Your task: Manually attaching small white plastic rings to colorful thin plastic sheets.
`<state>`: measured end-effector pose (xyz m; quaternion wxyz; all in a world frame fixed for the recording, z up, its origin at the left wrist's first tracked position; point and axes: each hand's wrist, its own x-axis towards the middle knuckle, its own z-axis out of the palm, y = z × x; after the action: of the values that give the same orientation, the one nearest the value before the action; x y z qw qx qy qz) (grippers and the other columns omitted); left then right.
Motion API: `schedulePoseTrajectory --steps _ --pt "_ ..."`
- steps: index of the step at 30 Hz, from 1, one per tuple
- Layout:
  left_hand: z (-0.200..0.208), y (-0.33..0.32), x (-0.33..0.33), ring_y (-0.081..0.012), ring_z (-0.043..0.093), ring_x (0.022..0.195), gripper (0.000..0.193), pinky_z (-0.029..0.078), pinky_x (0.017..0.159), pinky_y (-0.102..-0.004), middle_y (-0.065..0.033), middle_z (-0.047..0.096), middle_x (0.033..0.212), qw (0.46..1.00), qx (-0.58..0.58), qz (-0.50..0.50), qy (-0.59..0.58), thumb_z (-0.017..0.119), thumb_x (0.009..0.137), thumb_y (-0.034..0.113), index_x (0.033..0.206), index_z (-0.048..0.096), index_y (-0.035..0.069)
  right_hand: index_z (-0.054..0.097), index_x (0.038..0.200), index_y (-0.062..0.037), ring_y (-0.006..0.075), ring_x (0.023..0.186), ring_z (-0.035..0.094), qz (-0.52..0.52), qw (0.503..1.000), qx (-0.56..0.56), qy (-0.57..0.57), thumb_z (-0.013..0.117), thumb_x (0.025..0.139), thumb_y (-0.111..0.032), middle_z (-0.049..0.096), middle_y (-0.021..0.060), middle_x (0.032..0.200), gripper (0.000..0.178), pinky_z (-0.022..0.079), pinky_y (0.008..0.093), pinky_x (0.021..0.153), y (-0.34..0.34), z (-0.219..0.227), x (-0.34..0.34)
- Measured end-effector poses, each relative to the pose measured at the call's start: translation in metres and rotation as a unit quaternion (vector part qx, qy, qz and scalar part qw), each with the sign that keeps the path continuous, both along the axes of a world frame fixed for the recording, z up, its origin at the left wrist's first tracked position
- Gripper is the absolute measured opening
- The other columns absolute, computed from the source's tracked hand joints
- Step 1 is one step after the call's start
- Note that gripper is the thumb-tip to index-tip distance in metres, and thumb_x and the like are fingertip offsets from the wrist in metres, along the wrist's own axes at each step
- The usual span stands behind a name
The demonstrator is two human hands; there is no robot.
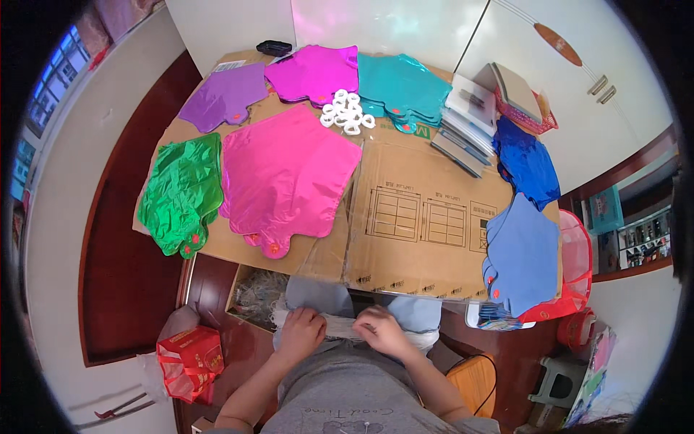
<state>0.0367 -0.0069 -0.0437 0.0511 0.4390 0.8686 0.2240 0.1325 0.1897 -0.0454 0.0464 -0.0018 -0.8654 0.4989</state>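
Note:
Over my lap, below the table's front edge, stretches a bundle of white strings (338, 327). My left hand (305, 334) is closed over its left part, fingers curled. Further right, my right hand (382, 331) is closed on the strings with fingers bent inward; its fingertips are partly hidden. On the cardboard-covered table (347, 271) in front of me lie flat, star-shaped foil balloons in stacks: pink (289, 173) nearest, green (179, 192) to its left, and light blue (524, 253) at the right edge. A pile of white rings (347, 112) sits behind the pink stack.
Purple (228, 94), magenta (314, 72), teal (405, 87) and dark blue (528, 163) foil balloons line the table's edges. Notebooks (463, 134) and a pink basket (531, 112) stand back right. Below are an open box (253, 293), a red bag (191, 362) and a stool (560, 383).

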Motion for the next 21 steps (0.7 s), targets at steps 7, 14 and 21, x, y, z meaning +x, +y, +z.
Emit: schedulePoseTrajectory --steps 7,14,21 --pt "0.003 0.001 -0.002 -0.0257 0.052 0.079 0.009 0.041 0.07 -0.0382 -0.0071 0.052 0.078 1.0 -0.001 -0.005 -0.004 0.061 0.069 0.015 0.073 0.059 0.008 0.06 0.081 -0.0056 0.0275 0.082 0.054 -0.019 0.996 0.087 0.004 0.061 0.075 -0.014 0.056 0.0081 0.08 0.011 0.043 0.0383 0.074 -0.002 0.0 -0.002" --pt "0.005 0.0 -0.001 -0.0258 0.052 0.08 0.01 0.041 0.071 -0.0388 -0.0069 0.052 0.079 1.0 0.009 -0.001 -0.009 0.062 0.069 0.016 0.075 0.059 0.008 0.061 0.082 -0.0082 0.0255 0.085 0.052 0.019 0.985 0.174 0.004 0.061 0.074 -0.015 0.053 0.0064 0.082 0.01 0.042 0.0387 0.076 -0.014 -0.012 -0.004" --pt "0.018 0.015 0.003 -0.0254 0.052 0.082 0.016 0.04 0.074 -0.0381 -0.0055 0.057 0.084 0.994 0.077 -0.046 -0.067 0.063 0.072 0.021 0.084 0.062 0.011 0.056 0.084 -0.0049 0.0293 0.084 0.051 0.008 0.999 0.036 0.018 0.058 0.076 -0.01 0.053 0.0106 0.083 0.01 0.041 0.0379 0.076 -0.011 0.01 -0.006"
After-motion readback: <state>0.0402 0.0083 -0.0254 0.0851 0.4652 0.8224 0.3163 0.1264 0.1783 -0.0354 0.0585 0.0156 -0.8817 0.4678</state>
